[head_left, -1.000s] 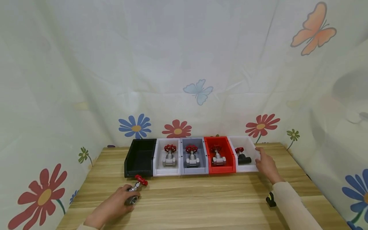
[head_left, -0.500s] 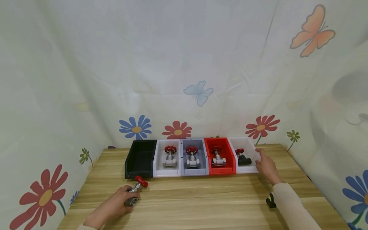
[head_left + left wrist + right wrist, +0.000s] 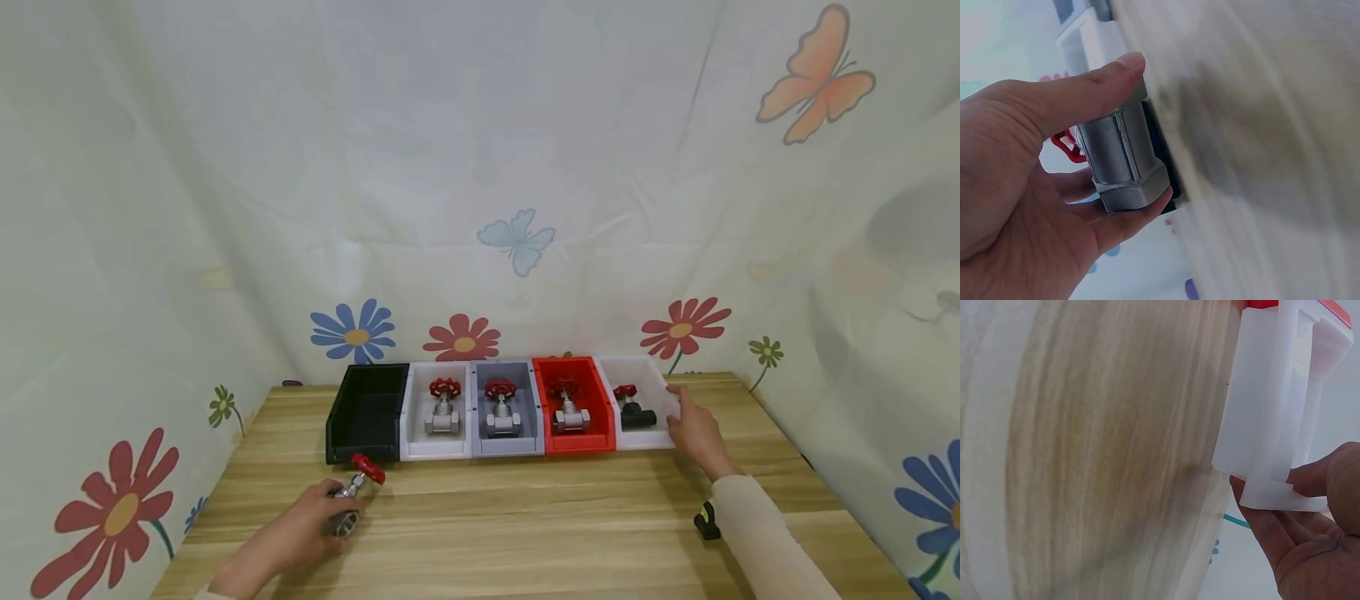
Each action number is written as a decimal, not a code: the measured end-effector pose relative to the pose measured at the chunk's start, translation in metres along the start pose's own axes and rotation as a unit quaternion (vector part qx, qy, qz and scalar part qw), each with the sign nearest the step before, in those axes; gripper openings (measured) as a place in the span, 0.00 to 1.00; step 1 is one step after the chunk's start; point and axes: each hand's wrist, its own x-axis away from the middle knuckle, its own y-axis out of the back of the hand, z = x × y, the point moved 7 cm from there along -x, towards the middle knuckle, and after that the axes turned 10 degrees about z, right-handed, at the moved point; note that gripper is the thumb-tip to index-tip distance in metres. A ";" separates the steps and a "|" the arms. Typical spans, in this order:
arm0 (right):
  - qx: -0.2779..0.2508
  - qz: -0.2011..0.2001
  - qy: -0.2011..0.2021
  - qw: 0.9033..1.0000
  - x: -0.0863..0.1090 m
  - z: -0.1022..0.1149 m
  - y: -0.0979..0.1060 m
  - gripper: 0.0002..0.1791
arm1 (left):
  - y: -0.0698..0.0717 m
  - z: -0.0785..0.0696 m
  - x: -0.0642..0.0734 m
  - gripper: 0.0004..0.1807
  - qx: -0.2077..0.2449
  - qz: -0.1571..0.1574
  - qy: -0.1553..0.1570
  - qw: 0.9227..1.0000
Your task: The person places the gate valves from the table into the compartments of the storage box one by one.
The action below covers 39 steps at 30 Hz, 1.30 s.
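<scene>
My left hand [image 3: 300,527] grips a metal gate valve [image 3: 1119,150] by its hex-ended body, thumb on one end and fingers on the other. The valve's red handwheel [image 3: 368,468] points up toward the front of the black bin [image 3: 363,452]. At the far right of the bin row, my right hand [image 3: 697,429] pinches the side wall of a white bin [image 3: 1266,412], thumb inside and fingers outside. In that bin lies a black valve [image 3: 637,415] with a red handle.
Between the end bins stand a white bin [image 3: 437,454], a grey bin [image 3: 507,447] and a red bin [image 3: 580,445], each holding a metal valve with a red handwheel. A small black-and-yellow object [image 3: 707,522] lies by the right sleeve. A flowered curtain [image 3: 420,150] hangs behind the table.
The left hand and its valve have shifted very slightly. The right hand keeps its place on the white bin, and the bins stand as before.
</scene>
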 end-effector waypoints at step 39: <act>0.006 -0.013 0.008 1.000 0.000 -0.001 -0.001 0.29 | 0.073 -0.019 -0.024 0.25 -0.051 -0.113 0.031 0.992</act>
